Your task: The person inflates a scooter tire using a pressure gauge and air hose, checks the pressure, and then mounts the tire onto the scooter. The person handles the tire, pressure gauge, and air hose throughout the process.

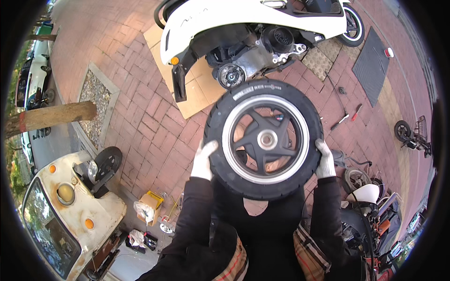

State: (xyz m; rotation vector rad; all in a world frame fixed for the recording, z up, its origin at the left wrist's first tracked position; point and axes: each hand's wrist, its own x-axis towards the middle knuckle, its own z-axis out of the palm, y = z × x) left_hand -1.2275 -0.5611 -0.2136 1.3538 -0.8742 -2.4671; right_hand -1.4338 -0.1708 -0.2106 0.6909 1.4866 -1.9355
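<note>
Held up in front of me is a scooter wheel (267, 139), a black tyre on a dark spoked rim with a silver edge. My left hand (204, 160), in a white glove, grips the tyre's left side with the thumb on the near face. On the opposite side my right hand (325, 160), also gloved in white, holds the tyre the same way. The fingers of both hands are hidden behind the tyre. Just beyond the wheel is a white scooter (225, 28), with its engine parts and a round metal hub (231, 75) exposed at the rear.
Flattened cardboard (194, 107) lies beneath the scooter on red paving. Right of the wheel are a red-handled tool (357, 112) and a dark-handled one (340, 122). A grey mat (370, 70) is farther off. A worn cream vehicle (101, 210) stands left; a motorcycle (361, 220) stands near right.
</note>
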